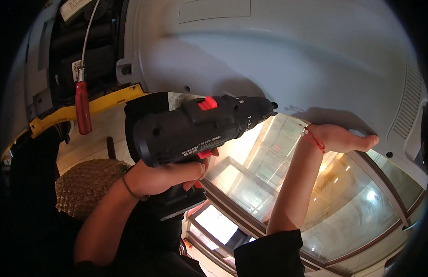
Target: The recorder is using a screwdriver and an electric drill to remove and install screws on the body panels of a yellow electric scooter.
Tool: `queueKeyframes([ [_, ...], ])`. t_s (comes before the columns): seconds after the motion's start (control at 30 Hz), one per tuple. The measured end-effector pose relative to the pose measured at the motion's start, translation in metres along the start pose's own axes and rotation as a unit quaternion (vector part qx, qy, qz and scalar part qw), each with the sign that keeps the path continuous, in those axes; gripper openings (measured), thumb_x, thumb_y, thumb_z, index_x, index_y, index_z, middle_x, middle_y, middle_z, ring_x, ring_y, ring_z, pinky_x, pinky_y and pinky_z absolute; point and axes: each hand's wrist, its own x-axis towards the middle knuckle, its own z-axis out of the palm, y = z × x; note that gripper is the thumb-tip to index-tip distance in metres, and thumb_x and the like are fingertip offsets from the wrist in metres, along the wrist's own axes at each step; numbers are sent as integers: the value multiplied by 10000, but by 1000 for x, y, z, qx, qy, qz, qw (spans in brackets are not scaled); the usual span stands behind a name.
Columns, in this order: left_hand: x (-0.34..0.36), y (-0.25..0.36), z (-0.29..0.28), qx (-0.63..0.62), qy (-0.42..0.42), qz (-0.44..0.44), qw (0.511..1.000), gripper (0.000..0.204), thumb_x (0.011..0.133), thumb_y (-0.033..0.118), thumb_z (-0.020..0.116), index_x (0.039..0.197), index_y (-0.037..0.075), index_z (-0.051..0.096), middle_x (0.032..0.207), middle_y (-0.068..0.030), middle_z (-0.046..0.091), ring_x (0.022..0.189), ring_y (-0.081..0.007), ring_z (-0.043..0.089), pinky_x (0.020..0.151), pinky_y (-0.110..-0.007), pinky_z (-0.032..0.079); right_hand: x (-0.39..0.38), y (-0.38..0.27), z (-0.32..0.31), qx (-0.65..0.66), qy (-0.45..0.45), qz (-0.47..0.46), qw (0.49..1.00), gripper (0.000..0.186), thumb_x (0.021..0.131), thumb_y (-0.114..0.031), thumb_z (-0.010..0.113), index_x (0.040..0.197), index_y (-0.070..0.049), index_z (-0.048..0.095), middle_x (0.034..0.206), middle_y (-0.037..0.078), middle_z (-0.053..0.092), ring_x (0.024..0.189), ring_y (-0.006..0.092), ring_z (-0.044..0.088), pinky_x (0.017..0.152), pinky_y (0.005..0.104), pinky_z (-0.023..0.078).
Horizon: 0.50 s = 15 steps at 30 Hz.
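Observation:
My left hand (163, 177) grips the handle of a black cordless drill (186, 129) with red switches, its battery below my fist. The drill's nose points right, at a small dark hole near the lower edge of a large grey plastic panel (214, 51); whether the tip touches it, I cannot tell. Further right, my right hand (338, 138) holds that panel's edge, its fingers partly hidden. A red-handled screwdriver (83, 106) with a long metal shaft lies at the upper left, over a dark open recess beside a yellow strip (47, 120).
A glass-fronted display case (241, 194) with lit shelves stands below the panel. At the left is a woven brown round object (84, 189), partly behind my left forearm. A vented section (403, 101) of the grey panel curves down at the right.

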Motion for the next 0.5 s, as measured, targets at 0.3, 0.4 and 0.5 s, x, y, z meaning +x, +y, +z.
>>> queueKeyframes([
  [0.3, -2, -4, 5, 19, 20, -14, 1000, 295, 819, 5, 581, 1112, -24, 572, 723, -43, 609, 512, -91, 529, 530, -238, 462, 0, 0, 1, -8, 9, 3, 1000, 663, 909, -591, 331, 1285, -52, 423, 1320, 115, 394, 1208, 270, 395, 1032, 393, 355],
  [0.4, -5, -7, 5, 122, 32, -16, 992, 294, 829, 14, 585, 1123, -7, 578, 709, -33, 605, 524, -83, 539, 539, -247, 481, 0, -2, 1, -6, -2, -2, 1000, 658, 908, -591, 328, 1276, -55, 426, 1320, 114, 393, 1211, 271, 394, 1031, 394, 357],
  [0.5, -10, -12, 5, 212, 43, 63, 974, 301, 835, 21, 587, 1135, 15, 581, 702, -30, 604, 532, -80, 545, 549, -249, 489, -2, -3, 2, -1, 13, 19, 1000, 660, 909, -580, 345, 1294, -50, 420, 1328, 117, 392, 1215, 274, 394, 1033, 392, 354],
])
